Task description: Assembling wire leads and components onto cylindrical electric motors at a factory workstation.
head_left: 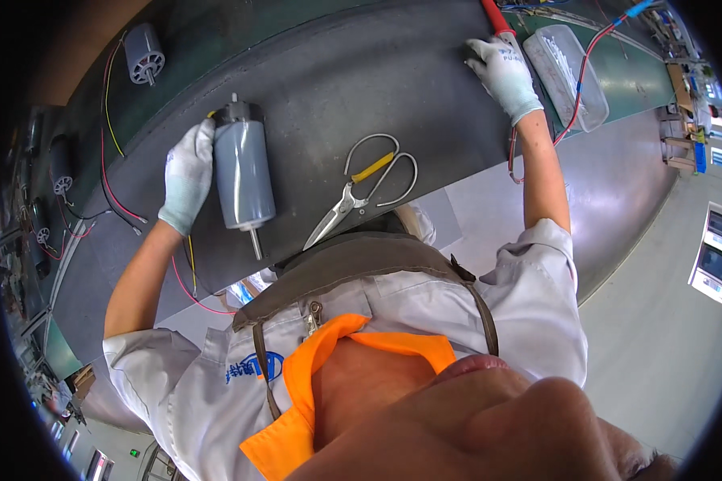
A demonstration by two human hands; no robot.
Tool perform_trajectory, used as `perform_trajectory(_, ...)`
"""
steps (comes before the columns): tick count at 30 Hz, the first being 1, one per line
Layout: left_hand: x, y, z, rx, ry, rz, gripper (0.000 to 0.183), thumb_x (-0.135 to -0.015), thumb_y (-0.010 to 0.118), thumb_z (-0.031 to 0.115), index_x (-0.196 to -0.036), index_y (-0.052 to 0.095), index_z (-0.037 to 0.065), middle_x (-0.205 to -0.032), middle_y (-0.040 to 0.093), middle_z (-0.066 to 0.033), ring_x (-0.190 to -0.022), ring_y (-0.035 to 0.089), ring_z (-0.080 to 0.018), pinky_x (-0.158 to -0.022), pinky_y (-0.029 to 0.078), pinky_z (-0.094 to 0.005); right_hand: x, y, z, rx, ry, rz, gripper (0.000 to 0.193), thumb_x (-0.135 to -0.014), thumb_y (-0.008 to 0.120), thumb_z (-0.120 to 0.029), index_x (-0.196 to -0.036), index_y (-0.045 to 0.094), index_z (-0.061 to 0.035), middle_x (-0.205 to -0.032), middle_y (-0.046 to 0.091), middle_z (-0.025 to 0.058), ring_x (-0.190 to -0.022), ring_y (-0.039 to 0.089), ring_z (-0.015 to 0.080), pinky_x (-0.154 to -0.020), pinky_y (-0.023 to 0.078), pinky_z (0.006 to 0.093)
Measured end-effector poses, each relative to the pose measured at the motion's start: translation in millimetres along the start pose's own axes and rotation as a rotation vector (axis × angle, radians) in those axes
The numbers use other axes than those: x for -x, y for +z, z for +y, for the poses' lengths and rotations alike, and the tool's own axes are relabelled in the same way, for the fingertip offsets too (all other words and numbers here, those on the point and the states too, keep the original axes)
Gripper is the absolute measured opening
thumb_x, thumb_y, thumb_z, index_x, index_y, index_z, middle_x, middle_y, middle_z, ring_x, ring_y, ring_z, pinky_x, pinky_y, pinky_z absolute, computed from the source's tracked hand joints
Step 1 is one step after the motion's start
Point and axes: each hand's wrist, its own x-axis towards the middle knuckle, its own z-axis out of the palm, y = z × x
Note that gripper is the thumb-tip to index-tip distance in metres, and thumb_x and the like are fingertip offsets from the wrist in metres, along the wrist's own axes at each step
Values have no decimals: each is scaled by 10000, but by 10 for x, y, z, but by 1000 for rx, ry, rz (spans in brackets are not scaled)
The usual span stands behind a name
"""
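Observation:
A grey cylindrical electric motor (245, 172) lies on the dark work surface, with a metal shaft at each end and a black far end cap. My gloved left hand (190, 172) is closed against its left side near that cap; the fingertips are partly hidden. Far to the right, my gloved right hand (503, 76) has its fingers apart beside a red-handled tool (497, 16). Whether the hand touches that tool is unclear. Between my hands and nearer to me rest metal scissors (349, 200), with yellow wrapping on one handle.
Right of my right hand stands a translucent plastic box (567, 76) with small pale pieces inside. A red cable (590, 60) loops across it. Another motor (143, 56) with loose wires lies at the far left, and more motors (60, 164) sit along the left edge.

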Motion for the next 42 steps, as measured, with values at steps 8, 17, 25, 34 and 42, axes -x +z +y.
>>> perform_trajectory(8, 302, -85, 456, 109, 34, -251, 399, -1060, 491, 343, -1105, 625, -30, -775, 598, -209, -675, 596, -326, -653, 478, -407, -107, 64, 77, 138, -247, -68, 133, -822, 668, -108, -950, 643, -80, -1039, 610, 193, -1022, 613, 390, -848, 517, 471)
perform_trajectory(17, 16, -620, 924, 207, -438, -901, 496, -959, 593, 565, -856, 639, 82, -598, 461, 64, -452, 425, -39, -407, 326, -222, 102, -116, -414, -874, 131, -211, 195, -921, 687, -128, -1080, 648, -23, -921, 683, 64, -757, 671, 161, -643, 519, 300)
perform_trajectory(25, 50, -686, 856, 302, -413, -849, 414, -950, 599, 501, -857, 636, 99, -636, 550, 43, -494, 492, -38, -424, 375, -211, 393, -444, -1836, -2091, 347, -657, 424, -897, 690, -72, -1276, 573, 78, -946, 705, 117, -755, 714, 172, -560, 576, 241)
perform_trajectory(34, 162, -786, 843, 419, -476, -903, 516, -965, 536, 560, -859, 674, 74, -585, 533, 12, -428, 452, -66, -424, 372, -231, 698, -2, -2627, -996, -394, 291, 316, -762, 741, -17, -1064, 674, -81, -1006, 677, 126, -815, 657, 323, -671, 543, 410)
perform_trajectory(42, 386, -301, 671, 717, -463, -532, 373, -997, 536, 389, -1011, 683, 47, -813, 655, -25, -653, 578, -91, -531, 448, -262, 560, -10, -2732, -854, -431, 298, 284, -774, 743, -33, -1048, 679, -74, -1039, 668, 138, -827, 666, 332, -678, 551, 402)
